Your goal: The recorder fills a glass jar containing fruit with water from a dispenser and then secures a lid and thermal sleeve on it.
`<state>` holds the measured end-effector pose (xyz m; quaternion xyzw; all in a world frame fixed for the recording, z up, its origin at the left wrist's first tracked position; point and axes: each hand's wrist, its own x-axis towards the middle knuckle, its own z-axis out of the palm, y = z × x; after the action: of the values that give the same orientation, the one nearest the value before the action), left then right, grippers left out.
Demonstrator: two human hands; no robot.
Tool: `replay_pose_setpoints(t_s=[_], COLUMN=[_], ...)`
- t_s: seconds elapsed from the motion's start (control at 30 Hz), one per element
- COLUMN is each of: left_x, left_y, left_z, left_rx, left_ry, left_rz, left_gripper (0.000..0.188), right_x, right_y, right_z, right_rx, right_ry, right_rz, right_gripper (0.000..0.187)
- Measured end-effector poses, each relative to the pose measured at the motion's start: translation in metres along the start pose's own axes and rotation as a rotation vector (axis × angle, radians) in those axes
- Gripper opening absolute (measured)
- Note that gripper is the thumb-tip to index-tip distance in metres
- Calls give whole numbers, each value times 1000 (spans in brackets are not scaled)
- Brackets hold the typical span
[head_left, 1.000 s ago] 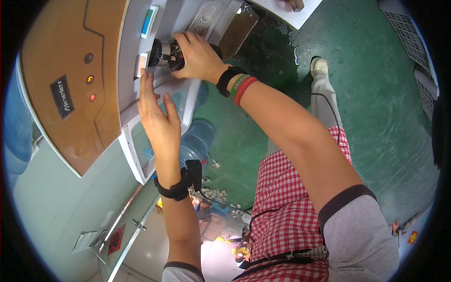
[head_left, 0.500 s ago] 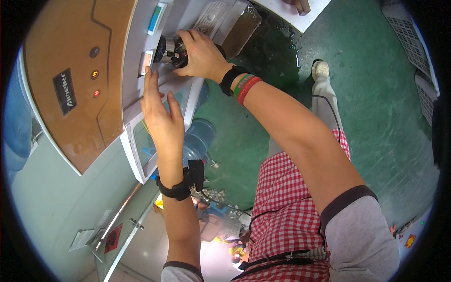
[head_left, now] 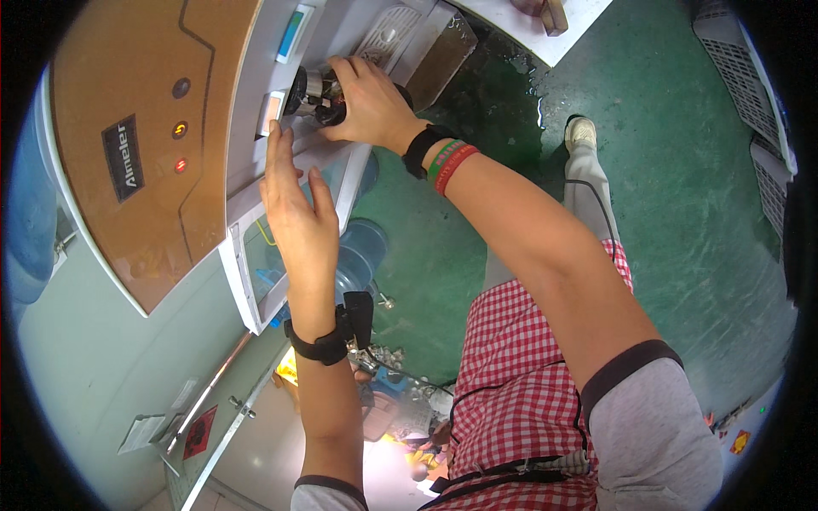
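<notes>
My right hand (head_left: 373,104) is wrapped round a dark cup-like vessel (head_left: 315,92) with a shiny silver band, lying sideways in the picture. Most of its body is hidden behind my fingers. It sits in the bay of a water dispenser (head_left: 141,230) with a brown front panel, close to a white lever with a pale orange face (head_left: 272,111). My left hand (head_left: 298,213) has its fingers stretched out. Its fingertips reach the lower end of that lever and seem to touch it. A second lever, with a blue face (head_left: 291,36), is beyond, untouched.
A slotted drip grille (head_left: 390,36) lies beyond my right hand. Below the bay hangs an open white-framed door (head_left: 243,281), with blue water bottles (head_left: 358,255) beside it. A white tabletop (head_left: 554,25) is at the top, grey crates (head_left: 750,77) at right. The green floor (head_left: 503,94) looks wet.
The view has shifted slightly, moving the dispenser a little right in the picture. Both hands keep their places, the right on the vessel and the left at the orange-faced lever.
</notes>
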<state>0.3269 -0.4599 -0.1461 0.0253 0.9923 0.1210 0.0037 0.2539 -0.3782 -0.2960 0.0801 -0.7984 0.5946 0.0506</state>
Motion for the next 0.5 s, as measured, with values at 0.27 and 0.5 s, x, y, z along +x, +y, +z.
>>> replay_pose_setpoints(t_s=[0.27,0.5], left_x=[0,0], left_y=[1,0], left_z=[0,1], left_rx=[2,-7], left_ry=[4,-8], left_rz=[8,-9], left_gripper=[49,50], right_x=[0,0], right_y=[1,2], right_z=[0,2], right_rx=[-9,-8], right_ry=[9,7], right_rz=[-3,-10], right_gripper=[84,85])
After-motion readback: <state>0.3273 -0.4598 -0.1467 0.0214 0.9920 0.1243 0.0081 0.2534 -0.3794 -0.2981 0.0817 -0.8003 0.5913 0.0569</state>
